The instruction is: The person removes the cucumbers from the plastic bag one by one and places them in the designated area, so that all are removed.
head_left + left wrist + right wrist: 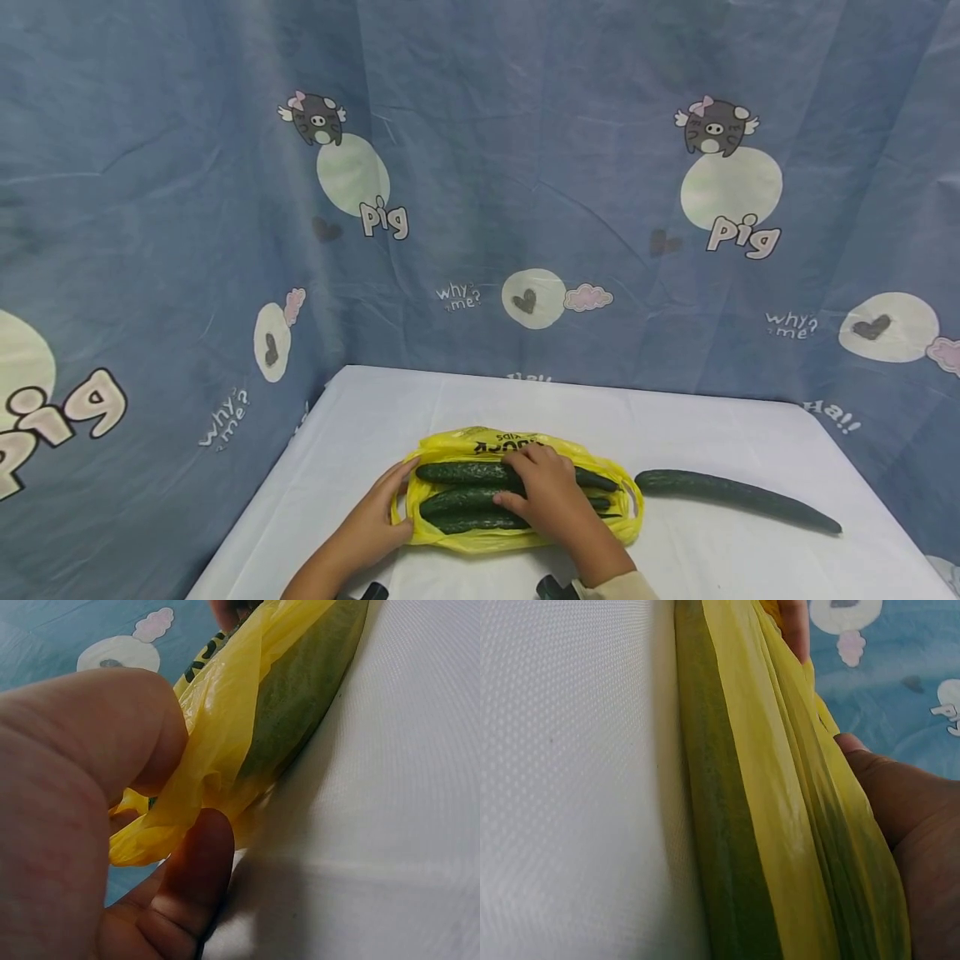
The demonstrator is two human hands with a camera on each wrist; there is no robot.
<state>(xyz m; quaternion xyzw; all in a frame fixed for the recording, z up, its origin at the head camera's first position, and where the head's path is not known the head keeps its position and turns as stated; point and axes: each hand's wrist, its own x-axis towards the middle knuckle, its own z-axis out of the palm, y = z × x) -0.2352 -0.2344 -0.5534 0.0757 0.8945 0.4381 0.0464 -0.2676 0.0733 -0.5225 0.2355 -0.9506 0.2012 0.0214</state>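
Note:
A yellow plastic bag (pixel 517 546) lies on the white table with several dark green cucumbers in its opening. At the bag's left end my left hand (pixel 375 517) holds the yellow plastic between thumb and fingers; the left wrist view shows the thumb and a fingertip on either side of the bag (pixel 225 712). My right hand (pixel 551 496) reaches over the opening and grips the upper cucumber (pixel 468 473), fingers over its far side and thumb on its near side. Below it lies another cucumber (pixel 457 502). In the right wrist view, the bag's side (pixel 780 787) hides most of the right fingers.
A single long cucumber (pixel 738 496) lies on the table (pixel 712 450) to the right of the bag, its left tip close to the bag's handle. A blue printed curtain (pixel 570 167) hangs behind the table and along its left side.

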